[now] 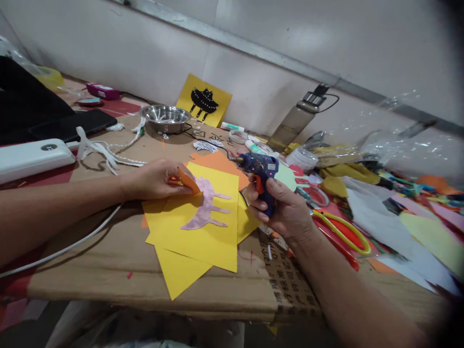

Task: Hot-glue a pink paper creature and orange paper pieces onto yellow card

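My right hand (286,205) is wrapped round a blue hot glue gun (267,169) with an orange trigger, its nozzle pointing left. Between the fingers and thumb of my left hand (155,179) is a small curved piece of orange paper (187,180). Just right of that piece lies a pinkish-purple paper cutout (205,205) with three thin strips sticking out to the right. The cutout rests on a yellow paper sheet (217,246), one of several overlapping sheets. An orange sheet (217,164) shows behind them.
A steel bowl (166,119) and a yellow card with a black cutout (203,100) stand at the back. A tilted bottle (295,121) leans near the wall. Yellow-and-red scissors (344,232) and paper scraps (384,217) crowd the right. A white power strip (34,155) lies left.
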A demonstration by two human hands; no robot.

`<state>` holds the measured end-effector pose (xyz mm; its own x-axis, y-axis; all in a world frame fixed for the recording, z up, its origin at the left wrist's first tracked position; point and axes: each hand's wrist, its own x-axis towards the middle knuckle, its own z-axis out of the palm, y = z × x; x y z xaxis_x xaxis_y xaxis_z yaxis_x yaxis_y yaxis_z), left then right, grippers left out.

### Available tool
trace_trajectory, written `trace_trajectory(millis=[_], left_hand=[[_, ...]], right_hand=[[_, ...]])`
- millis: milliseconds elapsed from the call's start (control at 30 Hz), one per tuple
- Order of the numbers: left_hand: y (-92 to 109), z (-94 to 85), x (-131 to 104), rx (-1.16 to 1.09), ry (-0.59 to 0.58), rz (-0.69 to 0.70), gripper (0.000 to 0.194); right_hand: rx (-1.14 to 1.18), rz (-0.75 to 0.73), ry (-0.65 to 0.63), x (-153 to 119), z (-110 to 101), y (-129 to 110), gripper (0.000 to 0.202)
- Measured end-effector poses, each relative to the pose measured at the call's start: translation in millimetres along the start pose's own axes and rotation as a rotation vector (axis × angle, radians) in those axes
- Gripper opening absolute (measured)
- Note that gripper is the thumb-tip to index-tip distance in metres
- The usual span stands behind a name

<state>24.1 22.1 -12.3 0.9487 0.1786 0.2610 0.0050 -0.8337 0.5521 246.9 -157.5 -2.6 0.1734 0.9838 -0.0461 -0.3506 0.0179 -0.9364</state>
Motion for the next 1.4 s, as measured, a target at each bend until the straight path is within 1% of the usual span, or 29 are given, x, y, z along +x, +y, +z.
trace_trajectory(millis=[167,267,400,500,567,667,767,867,1100,1267,1400], left_hand=[[0.1,0.8,1.6,0.111,0.066,0.153,0.017],[1.0,1.8,2.0,0.126,0.058,0.196,0.016],[1.2,2.1,1.0,0.158,0.027,0.187,0.016],[-0.3,2.2,-0.5,0.191,0.010,0.207,0.016],[-1.3,2.3,-1.1,0.188,0.002,0.214,0.016],[-1.5,2.5,-1.0,0.170,-0.014,0.183,0.016],[-0.8,2.7,-0.1,0.150,-0.027,0.157,0.018],[0.1,2.3,0.8,0.147,-0.030,0.173,0.018],[4.1,-1.6,0.9,0.235,-0.101,0.189,0.019],[6.4,0.2,-0.8,0.279,-0.055,0.211,0.019],[9.5,1.2,-1.1,0.257,-0.037,0.264,0.019]], right_hand=[[-0.029,-0.006,0.033,1.0,-1.8,-1.7,0.039],[-0.020,0.003,0.049,1.0,-3.2,-2.2,0.040],[-0.018,-0.002,0.045,0.9,-3.8,-2.4,0.041],[-0.055,-0.022,0.040,0.7,-3.8,-2.6,0.040],[-0.088,-0.037,0.040,0.6,-3.9,-2.6,0.040],[-0.118,-0.051,0.050,0.5,-3.9,-2.4,0.039],[-0.105,-0.043,0.067,0.5,-3.2,-2.2,0.039],[-0.082,-0.027,0.081,0.6,-2.4,-2.7,0.042],[-0.127,-0.045,0.078,1.2,-3.6,-3.9,0.040],[-0.099,-0.059,0.102,1.6,-3.4,-3.2,0.040],[-0.070,-0.059,0.124,1.7,-2.7,-3.4,0.040]])
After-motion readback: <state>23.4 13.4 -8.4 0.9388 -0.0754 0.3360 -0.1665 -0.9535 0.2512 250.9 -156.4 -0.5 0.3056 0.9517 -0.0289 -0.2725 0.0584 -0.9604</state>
